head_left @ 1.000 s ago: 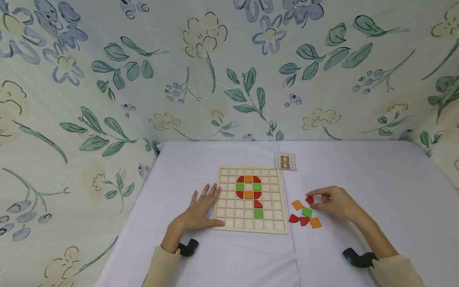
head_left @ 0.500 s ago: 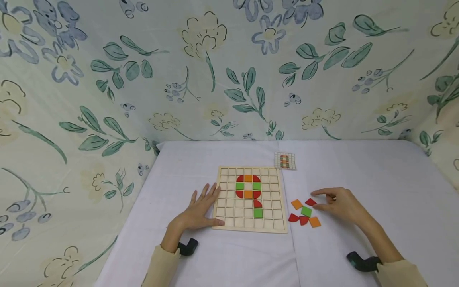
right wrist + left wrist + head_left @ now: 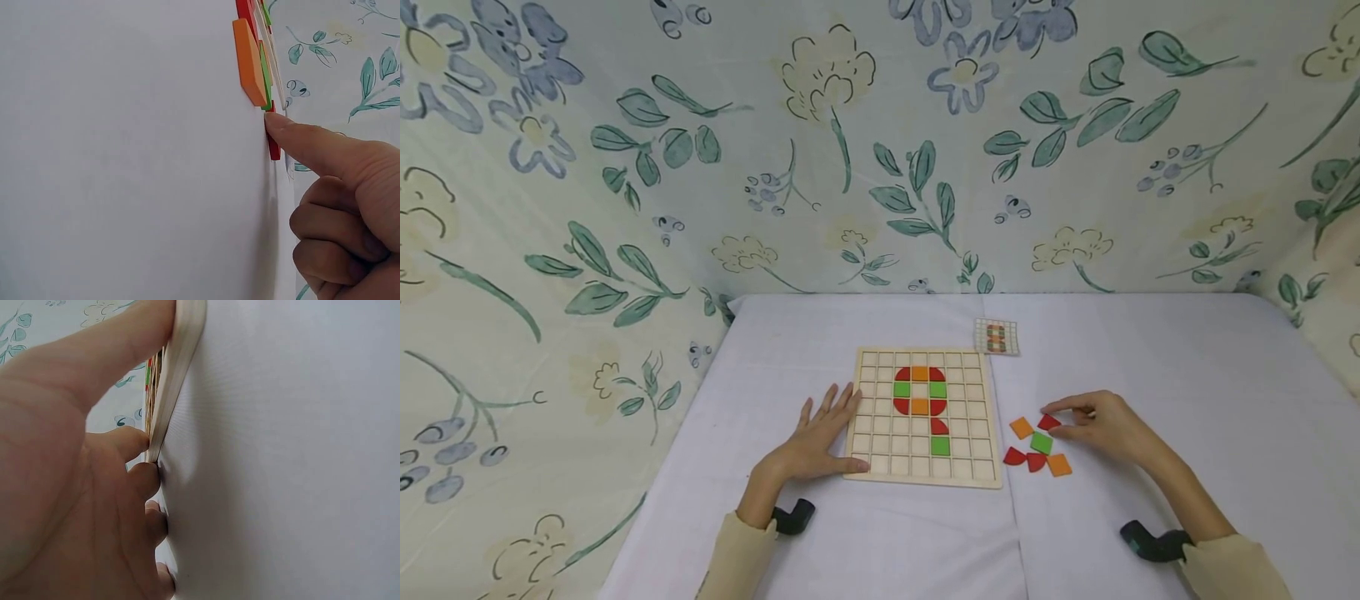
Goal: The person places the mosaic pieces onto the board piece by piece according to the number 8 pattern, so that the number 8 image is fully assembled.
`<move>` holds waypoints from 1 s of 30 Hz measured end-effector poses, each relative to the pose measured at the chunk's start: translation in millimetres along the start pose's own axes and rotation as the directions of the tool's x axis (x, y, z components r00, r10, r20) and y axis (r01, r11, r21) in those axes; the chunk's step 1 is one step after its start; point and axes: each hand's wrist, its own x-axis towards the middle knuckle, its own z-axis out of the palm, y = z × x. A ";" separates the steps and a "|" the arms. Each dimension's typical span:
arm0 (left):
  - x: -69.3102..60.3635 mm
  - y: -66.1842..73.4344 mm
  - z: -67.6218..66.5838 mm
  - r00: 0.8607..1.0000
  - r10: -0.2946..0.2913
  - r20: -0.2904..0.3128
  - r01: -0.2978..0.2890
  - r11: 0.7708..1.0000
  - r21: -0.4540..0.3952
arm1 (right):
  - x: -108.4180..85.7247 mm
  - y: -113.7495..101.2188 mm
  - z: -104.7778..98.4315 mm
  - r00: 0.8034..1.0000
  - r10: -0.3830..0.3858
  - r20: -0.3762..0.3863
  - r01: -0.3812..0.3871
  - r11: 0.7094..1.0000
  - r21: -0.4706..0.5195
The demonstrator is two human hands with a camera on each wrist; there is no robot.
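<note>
A wooden grid board (image 3: pixel 880 467) lies on the white cloth, with red quarter-circle, green square and orange square tiles set in some of its cells. My left hand (image 3: pixel 808 446) rests spread at the board's left edge, its thumb on the lower-left corner; in the left wrist view the thumb touches the board's rim (image 3: pixel 181 369). To the right of the board my right hand (image 3: pixel 1105 423) pinches a red quarter-circle tile (image 3: pixel 1048 422) between thumb and index finger. The right wrist view shows a fingertip against that red tile (image 3: pixel 273 137), the other fingers curled.
Loose tiles lie near the right hand: a green square (image 3: pixel 1042 442), an orange square (image 3: pixel 1021 428), another orange square (image 3: pixel 1059 465), a red quarter-circle (image 3: pixel 1014 457) and one more red piece (image 3: pixel 1036 462). A small pattern card (image 3: pixel 997 337) lies by the board's upper-right corner. Floral fabric (image 3: pixel 850 167) hangs behind.
My right hand drew back a little from the red tile, leaving it turned, then moved left onto it again. The left hand and the board have stayed still.
</note>
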 end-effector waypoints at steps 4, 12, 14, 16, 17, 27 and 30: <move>0.1 -0.3 0.2 1.000 0.002 0.004 -0.002 1.000 -0.003 | 0.6 -0.2 0.5 1.000 -0.002 -0.008 0.002 1.000 0.004; 0.3 0.0 0.2 1.000 0.001 0.002 -0.001 1.000 -0.002 | 1.3 -8.8 -2.4 0.999 -0.035 -0.028 0.035 0.999 -0.001; 0.5 -0.1 0.2 1.000 0.000 0.003 0.000 1.000 -0.003 | 2.0 -14.0 -1.7 0.999 -0.047 -0.022 0.047 0.999 0.014; 0.6 -0.4 0.5 1.000 -0.002 0.000 0.002 1.000 -0.006 | 2.7 -20.8 0.5 0.998 -0.055 -0.006 0.055 0.997 0.046; 0.8 -0.5 0.8 1.000 -0.001 -0.002 0.001 1.000 -0.007 | 3.0 -24.3 2.2 0.998 -0.069 0.007 0.068 0.996 0.062; -0.2 -0.9 1.7 1.000 -0.004 0.002 0.004 1.000 -0.005 | 7.9 -69.7 34.2 0.953 -0.209 0.221 0.142 0.948 0.285; -0.6 -1.0 1.4 1.000 -0.002 0.001 0.003 1.000 -0.012 | 12.1 -81.9 46.4 0.931 -0.258 0.259 0.174 0.936 0.307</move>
